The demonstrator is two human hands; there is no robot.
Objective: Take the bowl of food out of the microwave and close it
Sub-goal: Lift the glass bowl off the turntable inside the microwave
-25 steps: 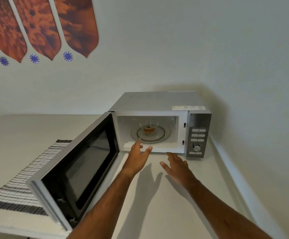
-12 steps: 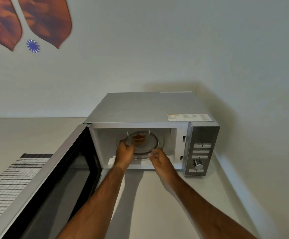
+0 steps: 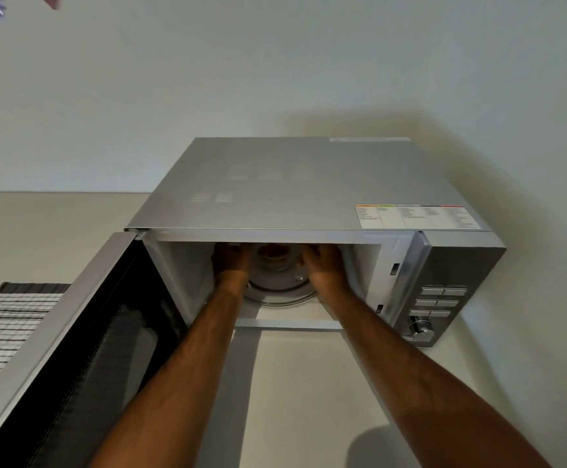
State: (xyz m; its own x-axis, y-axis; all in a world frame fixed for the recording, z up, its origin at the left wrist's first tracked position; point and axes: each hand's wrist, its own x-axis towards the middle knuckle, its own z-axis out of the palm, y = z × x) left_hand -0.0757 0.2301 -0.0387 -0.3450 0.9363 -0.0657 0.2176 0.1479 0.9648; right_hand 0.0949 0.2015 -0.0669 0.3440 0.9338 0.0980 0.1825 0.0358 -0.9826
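Note:
A silver microwave (image 3: pixel 309 184) stands on the counter against the wall with its door (image 3: pixel 72 349) swung open to the left. Inside, a clear glass bowl of orange-brown food (image 3: pixel 274 253) sits on the glass turntable (image 3: pixel 280 288); the top edge of the opening hides its upper part. Both my hands are inside the cavity. My left hand (image 3: pixel 229 261) cups the bowl's left side and my right hand (image 3: pixel 324 265) cups its right side. The fingertips are hidden, so the exact contact is hard to see.
The control panel with buttons and a knob (image 3: pixel 420 327) is on the microwave's right front. A striped mat (image 3: pixel 1 325) lies on the counter at the left. The pale counter (image 3: pixel 292 400) runs under my forearms, and a wall stands close on the right.
Both hands have gone deeper into the microwave and closed around the bowl's sides. My head has moved closer and higher, so I see more of the microwave's top.

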